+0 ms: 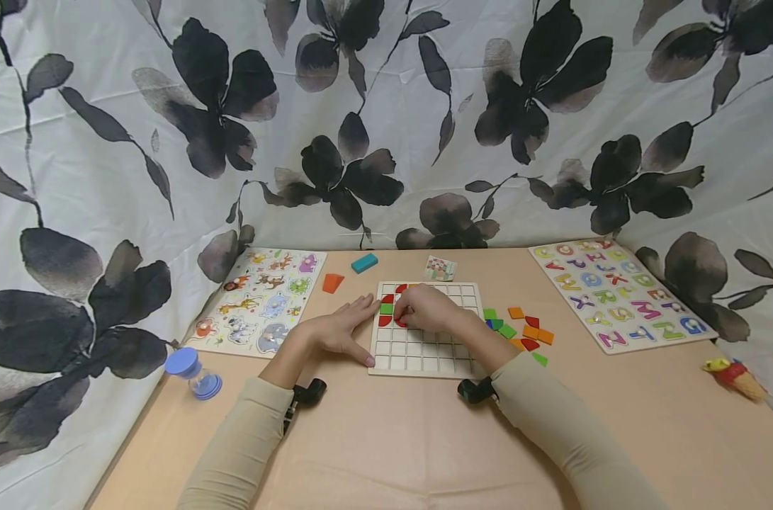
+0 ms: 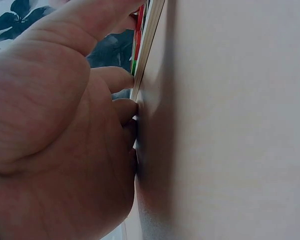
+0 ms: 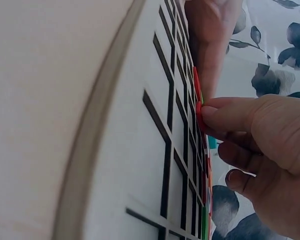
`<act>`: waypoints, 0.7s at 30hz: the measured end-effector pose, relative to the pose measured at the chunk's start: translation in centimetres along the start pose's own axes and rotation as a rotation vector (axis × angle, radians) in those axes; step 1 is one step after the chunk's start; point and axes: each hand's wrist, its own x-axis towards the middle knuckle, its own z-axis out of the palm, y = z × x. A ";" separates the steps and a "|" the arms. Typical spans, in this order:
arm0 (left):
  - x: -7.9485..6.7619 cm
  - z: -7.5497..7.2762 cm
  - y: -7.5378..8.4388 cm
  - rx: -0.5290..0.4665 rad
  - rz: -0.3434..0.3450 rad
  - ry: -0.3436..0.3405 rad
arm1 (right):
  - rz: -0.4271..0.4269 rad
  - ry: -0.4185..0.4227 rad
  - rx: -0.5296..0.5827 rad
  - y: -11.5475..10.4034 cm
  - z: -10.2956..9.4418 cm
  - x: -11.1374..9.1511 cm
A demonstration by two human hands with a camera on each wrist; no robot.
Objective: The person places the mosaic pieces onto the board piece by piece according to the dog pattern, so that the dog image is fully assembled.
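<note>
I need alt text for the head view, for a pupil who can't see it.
A person's right hand pinches a red piece at a pale grid board, the left hand at its left edge. Loose coloured pieces lie to its right; an animal board lies farther left, a letter board farther right.

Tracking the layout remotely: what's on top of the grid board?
On the grid board, red and green pieces lie at upper left in the head view; the right hand pinches a red piece there. Whatever lies beneath that hand is covered.
</note>
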 end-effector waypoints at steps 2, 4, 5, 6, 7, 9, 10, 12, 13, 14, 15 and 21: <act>0.0 0.0 0.0 0.000 0.003 0.000 | -0.008 0.006 -0.037 -0.1 0.1 -0.1; -0.1 0.0 0.1 0.000 0.003 -0.001 | -0.021 0.013 -0.053 -0.1 0.2 -0.2; -0.1 0.0 0.1 0.001 0.002 -0.002 | -0.023 0.013 -0.051 -0.1 0.2 -0.4; -0.1 0.0 0.1 0.003 0.001 -0.004 | -0.024 0.014 -0.041 -0.1 0.1 -0.6; -0.1 0.0 0.1 0.003 -0.001 -0.004 | -0.021 0.014 -0.024 -0.1 0.0 -0.9; -0.1 0.0 0.2 0.004 -0.007 -0.005 | -0.008 0.022 0.040 0.1 -0.5 -1.8; -0.1 0.0 0.2 0.003 -0.010 -0.005 | 0.004 0.030 0.081 0.3 -0.9 -2.4; -0.1 0.0 0.3 0.003 -0.013 -0.003 | 0.018 0.060 0.155 0.7 -1.7 -3.7; -0.1 0.0 0.3 0.003 -0.014 -0.001 | 0.022 0.082 0.179 1.0 -2.2 -4.4; 0.0 0.0 0.3 0.003 -0.013 0.001 | 0.026 0.103 0.195 1.4 -2.7 -5.1; 0.0 0.0 0.3 0.004 -0.012 0.002 | 0.029 0.124 0.200 1.7 -3.2 -5.7; 0.0 0.1 0.2 0.004 -0.010 0.006 | 0.102 0.218 0.216 4.4 -5.8 -9.2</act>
